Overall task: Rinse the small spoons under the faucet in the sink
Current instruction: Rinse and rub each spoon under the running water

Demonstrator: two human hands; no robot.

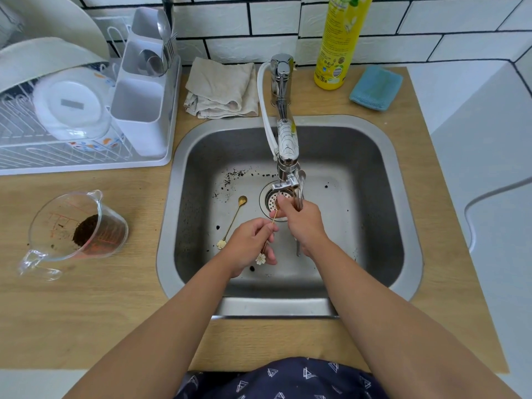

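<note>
Both of my hands are over the steel sink (397, 197), just below the chrome faucet (285, 145). My left hand (250, 243) pinches the thin stem of a small gold spoon with a white flower end (261, 258). The bowl end of that spoon reaches my right hand's fingertips over the drain (270, 201). My right hand (302, 223) is closed around silver spoons (300, 182) that stick up beside the faucet tip. A second gold spoon with a flower end (234, 218) lies on the sink floor, left of the drain. Whether water is running is unclear.
Dark grounds are scattered over the sink floor. A glass measuring jug (77, 231) with coffee grounds stands on the wooden counter at left. Behind it is a white dish rack (86, 110). A folded cloth (221, 87), a yellow soap bottle (336, 41) and a blue sponge (375, 87) sit behind the sink.
</note>
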